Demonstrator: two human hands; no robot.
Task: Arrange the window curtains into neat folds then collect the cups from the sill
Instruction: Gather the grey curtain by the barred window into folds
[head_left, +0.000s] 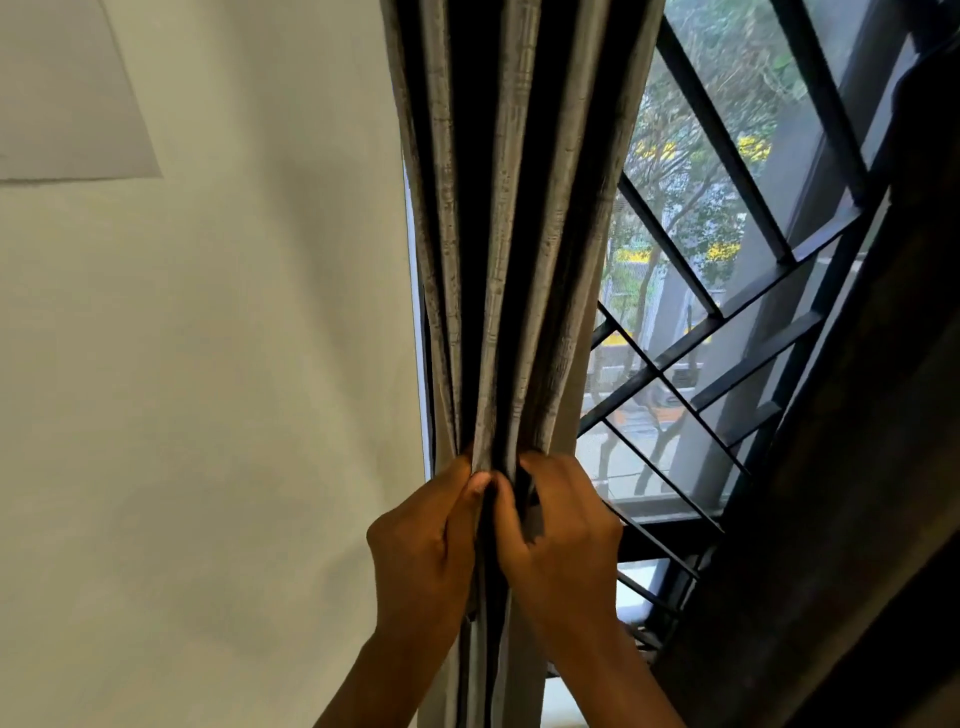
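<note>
A grey curtain (514, 218) hangs at the left edge of the window, gathered into several vertical folds. My left hand (421, 551) grips the left side of the bunched folds, thumb pressed against the cloth. My right hand (563, 545) grips the right side, fingers curled round the fabric. The two hands sit side by side and squeeze the folds together. Below them the curtain hangs down between my forearms. No cups are in view.
A pale wall (208, 364) fills the left. Dark window bars (727, 332) cross the glass on the right, with trees outside. A second dark curtain (852, 493) hangs at the right edge. A strip of white sill (639, 587) shows behind my right wrist.
</note>
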